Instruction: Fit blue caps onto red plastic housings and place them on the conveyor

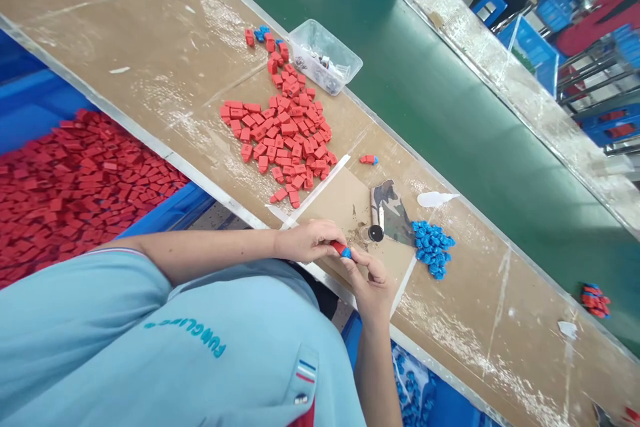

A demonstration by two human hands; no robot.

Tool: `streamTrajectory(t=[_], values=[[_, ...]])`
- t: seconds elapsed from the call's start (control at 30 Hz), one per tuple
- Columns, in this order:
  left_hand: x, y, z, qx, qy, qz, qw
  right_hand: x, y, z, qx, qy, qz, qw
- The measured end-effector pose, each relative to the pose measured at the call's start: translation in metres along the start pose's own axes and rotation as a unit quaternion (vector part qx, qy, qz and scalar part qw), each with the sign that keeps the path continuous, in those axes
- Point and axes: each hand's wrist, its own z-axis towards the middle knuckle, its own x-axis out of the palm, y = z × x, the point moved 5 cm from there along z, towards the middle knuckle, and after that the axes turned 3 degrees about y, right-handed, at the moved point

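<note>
Between my two hands, over the near edge of the bench, is a small red block [338, 247] with a blue cap [346, 253] at its right end. My left hand [311, 240] pinches the red part. The thumb and forefinger of my right hand [370, 278] close on the blue cap. Beyond my left hand lies a spread of loose red blocks [290, 127]. To the right of my hands is a heap of small blue caps [433, 248]. One red block with a blue end [369, 160] lies alone farther back.
A camouflage cloth [391, 213] and a small black-topped jar [375, 233] sit just beyond my hands. A clear plastic tub [325, 57] stands at the far edge. Left below is a blue crate [155, 210] of red blocks. Red-and-blue pieces [595, 300] rest on the green belt [400, 80].
</note>
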Motion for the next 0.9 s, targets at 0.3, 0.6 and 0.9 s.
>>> streamTrajectory(t=[0.3, 0.6, 0.9], values=[[0.018, -0.007, 0.001, -0.022, 0.126, -0.025, 0.991, 0.001, 0.036, -0.014, -0.173, -0.023, -0.139, 0.975], [0.041, -0.021, -0.003, 0.051, 0.127, -0.102, 0.985, 0.032, 0.043, -0.016, -0.223, 0.07, -0.158, 0.959], [-0.008, -0.016, 0.04, -0.062, 0.1, 0.083, 0.99, -0.07, -0.011, -0.003, -0.079, -0.157, -0.142, 0.974]])
